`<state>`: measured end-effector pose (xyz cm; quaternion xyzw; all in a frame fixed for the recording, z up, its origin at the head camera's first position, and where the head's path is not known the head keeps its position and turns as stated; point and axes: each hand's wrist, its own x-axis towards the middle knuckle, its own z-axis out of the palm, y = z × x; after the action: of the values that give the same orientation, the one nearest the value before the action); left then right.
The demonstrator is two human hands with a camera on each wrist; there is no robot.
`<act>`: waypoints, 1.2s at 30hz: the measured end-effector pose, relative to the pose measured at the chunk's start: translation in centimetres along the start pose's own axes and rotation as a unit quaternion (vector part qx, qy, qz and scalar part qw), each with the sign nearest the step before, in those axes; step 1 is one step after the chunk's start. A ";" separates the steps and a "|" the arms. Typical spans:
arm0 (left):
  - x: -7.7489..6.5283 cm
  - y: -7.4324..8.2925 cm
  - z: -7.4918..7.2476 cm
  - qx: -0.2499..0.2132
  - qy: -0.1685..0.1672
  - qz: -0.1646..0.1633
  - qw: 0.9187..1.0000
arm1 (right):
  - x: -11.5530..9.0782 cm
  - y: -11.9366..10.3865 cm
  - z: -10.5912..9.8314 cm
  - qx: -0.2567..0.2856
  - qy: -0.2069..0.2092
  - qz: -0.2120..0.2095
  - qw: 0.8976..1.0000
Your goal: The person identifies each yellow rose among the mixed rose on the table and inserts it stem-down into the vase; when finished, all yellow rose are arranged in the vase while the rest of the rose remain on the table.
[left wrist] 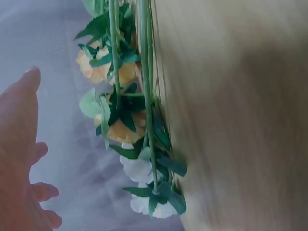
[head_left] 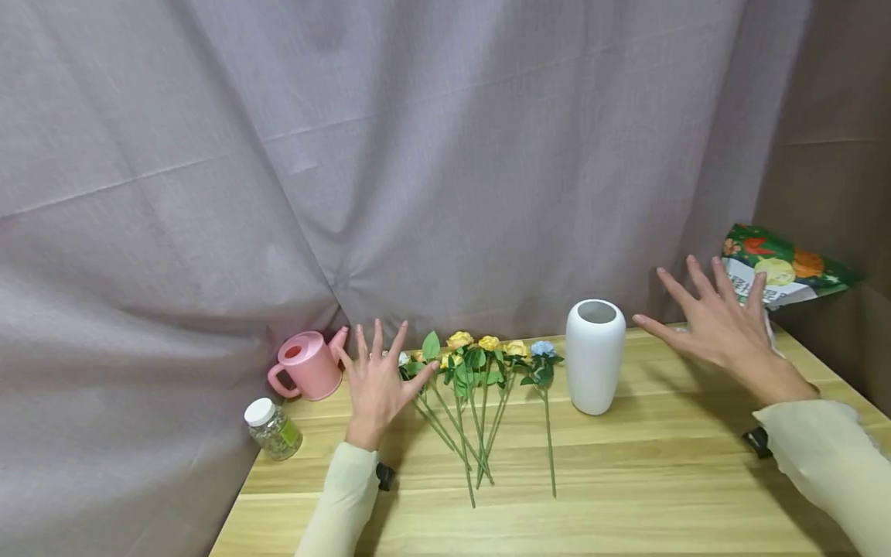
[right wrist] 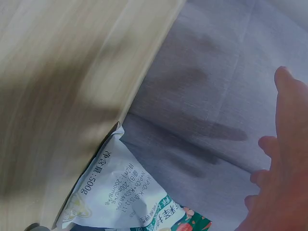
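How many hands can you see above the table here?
2: the left hand, between the pink watering can and most of the flowers, and the right hand, right of the white vase. None appears hidden.

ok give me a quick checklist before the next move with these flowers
1. Left hand and right hand free: ok, both spread, holding nothing.
2. White vase upright: ok, standing on the table.
3. Vase empty inside: cannot tell, nothing pokes out but its bottom is hidden.
4. Yellow flowers uncrossed: not ok, several overlap.
5. Pink watering can filled: cannot tell, no water level visible.
6. Jar capped: ok, white lid on.
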<state>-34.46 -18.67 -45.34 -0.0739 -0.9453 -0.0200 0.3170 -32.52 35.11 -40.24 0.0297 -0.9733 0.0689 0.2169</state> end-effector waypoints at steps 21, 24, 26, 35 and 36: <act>-1.6 10.1 -1.8 -0.267 -0.052 0.094 0.958 | -3.9 -8.5 -1.2 0.327 0.065 -0.024 0.942; -1.5 11.5 -1.0 -0.302 -0.099 0.085 0.944 | -4.1 -9.5 -0.7 0.349 0.048 -0.013 0.936; -1.4 12.2 -0.5 -0.320 -0.131 0.079 0.935 | -4.1 -9.9 -0.4 0.351 0.046 -0.012 0.935; -2.1 13.6 0.0 -0.321 -0.194 0.055 0.925 | -4.4 -10.6 0.6 0.373 0.085 -0.024 0.924; -2.3 13.6 0.0 -0.324 -0.199 0.052 0.924 | -4.5 -10.7 0.6 0.378 0.089 -0.026 0.921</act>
<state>-30.61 -5.47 -46.85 -0.2242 -0.9258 -0.2932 0.0820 -27.78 24.62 -41.41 0.1283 -0.8504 0.4282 0.2774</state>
